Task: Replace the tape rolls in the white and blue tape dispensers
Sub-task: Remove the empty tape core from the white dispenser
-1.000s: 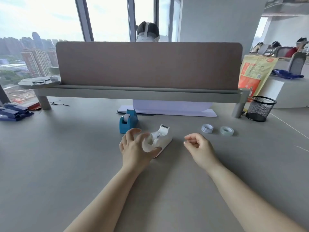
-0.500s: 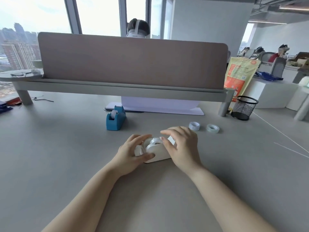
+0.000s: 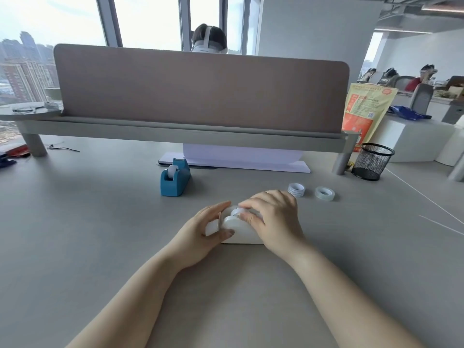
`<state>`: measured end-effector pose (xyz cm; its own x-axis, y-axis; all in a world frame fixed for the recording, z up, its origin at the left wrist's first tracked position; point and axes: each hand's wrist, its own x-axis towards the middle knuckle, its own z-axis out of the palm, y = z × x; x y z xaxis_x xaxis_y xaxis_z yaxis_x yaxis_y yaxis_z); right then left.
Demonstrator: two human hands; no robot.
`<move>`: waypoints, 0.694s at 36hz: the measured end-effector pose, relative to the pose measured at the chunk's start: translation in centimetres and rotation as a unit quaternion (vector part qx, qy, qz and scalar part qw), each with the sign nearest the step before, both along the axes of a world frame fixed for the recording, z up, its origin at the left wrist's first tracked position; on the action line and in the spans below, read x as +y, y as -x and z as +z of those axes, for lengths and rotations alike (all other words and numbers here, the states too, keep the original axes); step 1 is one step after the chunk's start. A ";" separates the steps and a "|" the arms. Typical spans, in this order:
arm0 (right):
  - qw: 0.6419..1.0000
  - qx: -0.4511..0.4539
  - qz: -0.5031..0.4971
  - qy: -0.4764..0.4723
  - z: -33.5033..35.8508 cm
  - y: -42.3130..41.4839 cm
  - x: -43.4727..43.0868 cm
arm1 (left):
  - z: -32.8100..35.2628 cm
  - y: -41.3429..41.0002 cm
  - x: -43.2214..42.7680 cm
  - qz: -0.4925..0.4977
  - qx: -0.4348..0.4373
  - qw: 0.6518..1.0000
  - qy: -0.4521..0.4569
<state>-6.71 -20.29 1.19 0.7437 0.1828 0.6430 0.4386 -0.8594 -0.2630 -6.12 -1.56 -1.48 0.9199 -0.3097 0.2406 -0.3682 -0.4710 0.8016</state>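
grey desk [image 3: 75, 234], brown divider panel [image 3: 200, 89], bright windows [image 3: 148, 18]

Both forearms bare, no sleeves; left hand [image 3: 200, 229], right hand [image 3: 275, 218]: fingers unadorned, nails short.

Grey desk [image 3: 100, 247] bearing two dispensers
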 end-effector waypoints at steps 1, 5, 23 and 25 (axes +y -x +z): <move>1.000 0.000 0.001 0.002 0.0 0.0 0.1 | 0.0 0.0 0.0 0.002 0.001 1.000 0.002; 1.000 0.016 0.013 0.023 0.5 0.0 0.1 | 0.1 0.0 -0.1 0.001 0.001 1.000 0.003; 1.000 0.013 0.005 0.008 0.9 0.1 0.6 | 0.2 0.0 -0.2 0.010 0.008 1.000 0.010; 1.000 0.018 0.006 0.005 0.9 0.1 0.5 | 0.3 0.0 -0.2 0.009 0.005 1.000 0.009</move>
